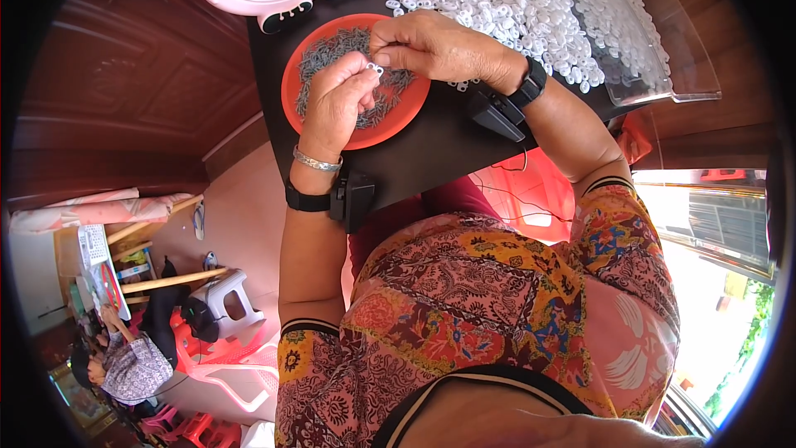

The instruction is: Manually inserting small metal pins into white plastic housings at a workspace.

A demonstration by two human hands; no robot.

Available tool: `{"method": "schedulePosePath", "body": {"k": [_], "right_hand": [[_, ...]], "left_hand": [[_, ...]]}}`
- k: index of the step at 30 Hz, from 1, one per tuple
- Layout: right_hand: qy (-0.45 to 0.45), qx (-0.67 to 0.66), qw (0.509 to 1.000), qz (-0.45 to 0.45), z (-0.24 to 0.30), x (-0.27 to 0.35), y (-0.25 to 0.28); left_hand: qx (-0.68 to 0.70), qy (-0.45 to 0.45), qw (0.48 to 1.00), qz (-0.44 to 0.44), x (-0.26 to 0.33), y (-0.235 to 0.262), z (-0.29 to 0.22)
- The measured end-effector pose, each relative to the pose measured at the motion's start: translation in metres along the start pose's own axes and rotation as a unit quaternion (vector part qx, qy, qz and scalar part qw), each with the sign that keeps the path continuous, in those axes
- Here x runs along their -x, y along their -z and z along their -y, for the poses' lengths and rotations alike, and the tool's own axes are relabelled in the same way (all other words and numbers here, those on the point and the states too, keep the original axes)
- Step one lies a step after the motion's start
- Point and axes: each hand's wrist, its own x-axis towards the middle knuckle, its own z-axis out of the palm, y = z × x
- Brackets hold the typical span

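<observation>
My left hand (333, 108) is closed, pinching a small white plastic piece with holes (375, 69) between thumb and forefinger. My right hand (435, 48) meets it from the right, its thumb and fingertips pressed together beside the white piece. Whatever those right fingertips hold is too small or hidden to make out. Both hands are above an orange-red bowl (290, 99) that contains many thin grey screw-like pieces (325, 51). Beyond my right hand lies a large heap of similar white oval pieces (506, 0), some scattered near the bowl.
A clear plastic bin (692, 79) lies at the far right with more white pieces inside. At the far left of the dark table (448, 145) stands a pink fan (269, 8). Another person (137, 365) sits at the left, near a grey stool (236, 299) and a pink chair (236, 365).
</observation>
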Motion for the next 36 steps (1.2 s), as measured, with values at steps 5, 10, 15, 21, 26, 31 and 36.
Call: {"method": "schedulePosePath", "body": {"k": [5, 10, 15, 21, 26, 31, 36], "right_hand": [[-0.019, -0.035, 0.999, 0.029, 0.001, 0.000, 0.001], [-0.041, -0.045, 0.998, 0.023, 0.002, 0.000, 0.001], [-0.084, -0.156, 0.984, -0.016, -0.005, 0.000, 0.000], [-0.033, -0.126, 0.990, -0.049, -0.002, 0.000, 0.003], [-0.022, -0.103, 0.994, -0.031, 0.001, -0.001, 0.002], [-0.048, -0.056, 0.997, -0.018, 0.009, 0.000, 0.003], [-0.022, -0.039, 0.998, -0.033, 0.008, 0.000, 0.001]], "left_hand": [[-0.008, -0.019, 1.000, 0.006, -0.001, -0.001, 0.003], [0.006, -0.014, 1.000, -0.012, -0.002, -0.001, 0.004], [-0.002, -0.013, 1.000, -0.022, -0.001, 0.002, 0.001], [-0.014, -0.020, 0.999, -0.026, -0.001, 0.003, 0.002], [-0.020, -0.023, 0.999, -0.024, -0.001, 0.003, 0.002], [-0.014, -0.018, 0.999, -0.024, -0.001, 0.002, 0.002], [-0.016, -0.017, 0.999, -0.025, -0.002, 0.002, 0.002]]}}
